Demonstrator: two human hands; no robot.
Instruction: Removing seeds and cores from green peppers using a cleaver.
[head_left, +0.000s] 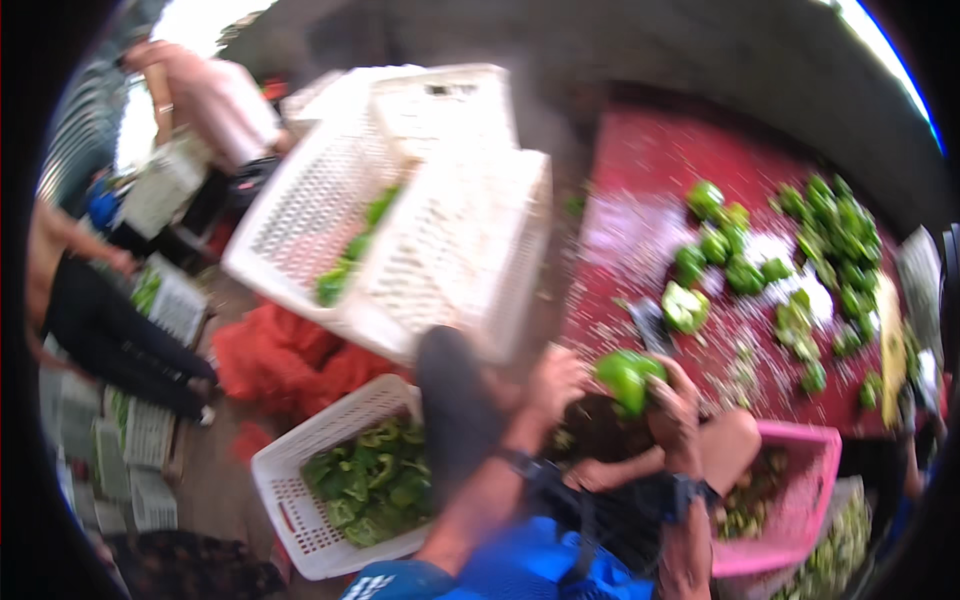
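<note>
A whole green bell pepper (628, 377) is in my right hand (676, 401), over my lap at the near edge of the red tabletop (637, 157). My left hand (556, 384) is just left of the pepper and apart from it, its fingers curled and blurred; whether it holds anything small cannot be made out. A dark flat blade-like object (651, 327) lies on the tabletop just beyond the pepper. Beside it rests a cut pepper (684, 307) with its pale inside showing. Farther right are a loose group of peppers (716, 240) and a larger heap of peppers (844, 225).
Seeds litter the tabletop. Left of me, a white crate (289, 480) holds cut green peppers, near red mesh sacks (300, 356) and large white crates (300, 210). A pink crate (814, 491) with scraps stands at my right. Two people (112, 322) are at the left.
</note>
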